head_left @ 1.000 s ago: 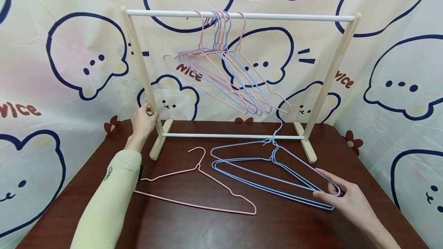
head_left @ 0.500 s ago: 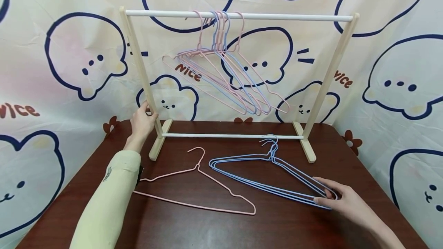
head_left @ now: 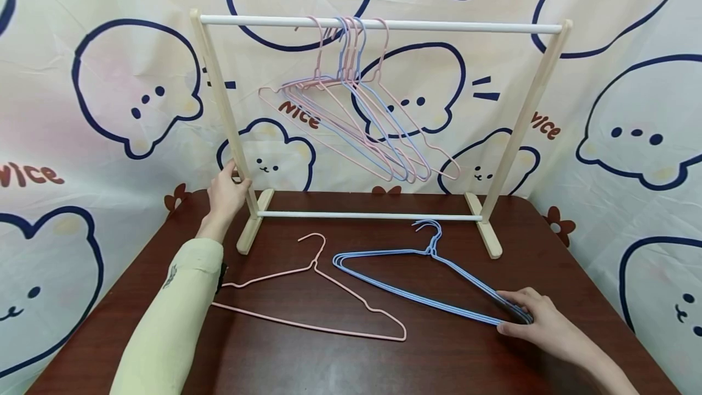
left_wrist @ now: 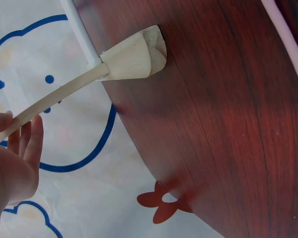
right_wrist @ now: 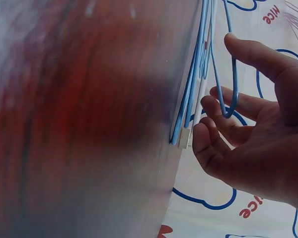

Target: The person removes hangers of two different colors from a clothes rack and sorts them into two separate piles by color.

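Note:
My left hand (head_left: 226, 194) grips the left upright of a small wooden clothes rack (head_left: 466, 27); in the left wrist view the fingers curl round that upright (left_wrist: 59, 94). At the right, my right hand (head_left: 540, 322) has thumb and fingers round the right corner of some stacked blue hangers (head_left: 439, 304), which lie on the table with their hooks pointing to the rack. The right wrist view shows one blue hanger corner (right_wrist: 228, 113) between thumb and fingers, lifted apart from the others. A pink hanger (head_left: 307, 325) lies flat to their left, its left end behind the left forearm.
Several pink and blue hangers (head_left: 387, 38) hang from the rack's top bar, bunched left of its middle. The rack's low crossbar (head_left: 367, 216) spans between wooden feet (head_left: 482, 227). A patterned cloth stands behind the dark wood table (head_left: 307, 367).
My right hand has lowered the top blue hanger onto the others, so the blue ones now line up closely. My left hand has stayed on the upright.

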A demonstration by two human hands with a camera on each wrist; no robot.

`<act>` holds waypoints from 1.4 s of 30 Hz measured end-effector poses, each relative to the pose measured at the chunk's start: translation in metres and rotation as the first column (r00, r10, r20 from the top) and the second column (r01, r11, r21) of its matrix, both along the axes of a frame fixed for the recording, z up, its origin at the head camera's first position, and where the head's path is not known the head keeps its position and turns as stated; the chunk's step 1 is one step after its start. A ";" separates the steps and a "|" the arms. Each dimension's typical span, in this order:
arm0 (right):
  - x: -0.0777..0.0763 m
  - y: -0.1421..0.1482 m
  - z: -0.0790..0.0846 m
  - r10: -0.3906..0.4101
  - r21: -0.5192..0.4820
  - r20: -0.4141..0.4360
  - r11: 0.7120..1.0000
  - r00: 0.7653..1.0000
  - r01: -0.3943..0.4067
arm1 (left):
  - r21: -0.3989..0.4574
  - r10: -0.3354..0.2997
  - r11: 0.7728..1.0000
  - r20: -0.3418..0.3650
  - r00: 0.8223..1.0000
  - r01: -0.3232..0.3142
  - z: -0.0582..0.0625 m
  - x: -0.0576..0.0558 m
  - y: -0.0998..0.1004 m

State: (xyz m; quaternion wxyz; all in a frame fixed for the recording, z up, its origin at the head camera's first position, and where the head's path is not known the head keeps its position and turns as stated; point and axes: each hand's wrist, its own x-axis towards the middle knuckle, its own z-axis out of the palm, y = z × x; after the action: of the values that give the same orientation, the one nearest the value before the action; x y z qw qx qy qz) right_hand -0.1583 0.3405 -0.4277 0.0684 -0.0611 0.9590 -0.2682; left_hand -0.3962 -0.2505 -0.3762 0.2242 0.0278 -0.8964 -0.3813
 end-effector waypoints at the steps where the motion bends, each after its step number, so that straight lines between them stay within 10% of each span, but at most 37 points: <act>1: 0.000 0.001 0.000 -0.001 0.003 0.008 1.000 1.000 0.001 | 0.001 0.001 1.000 -0.001 1.000 -0.001 0.000 0.000 0.000; 10: -0.002 0.001 0.001 0.007 0.038 0.047 0.999 0.999 -0.009 | -0.009 0.002 1.000 -0.001 1.000 -0.002 0.002 0.001 0.001; 24: -0.001 -0.034 0.022 0.039 0.089 -0.202 0.996 0.979 -0.021 | -0.001 0.012 1.000 0.015 1.000 -0.012 -0.002 0.001 0.000; 33: -0.014 -0.060 0.044 0.099 0.130 -0.487 0.991 0.868 -0.040 | -0.005 0.012 1.000 0.023 1.000 -0.012 -0.003 0.000 0.000; 42: -0.040 -0.083 0.075 0.055 0.085 -0.719 0.996 0.693 0.009 | 0.001 0.000 1.000 0.016 1.000 0.000 0.001 0.001 0.001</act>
State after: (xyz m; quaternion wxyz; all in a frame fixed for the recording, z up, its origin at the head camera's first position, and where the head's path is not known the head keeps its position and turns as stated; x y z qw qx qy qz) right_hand -0.1985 0.2571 -0.3527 -0.3067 -0.1704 0.9185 -0.1825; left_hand -0.3954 -0.2497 -0.3755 0.2169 0.0309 -0.8981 -0.3815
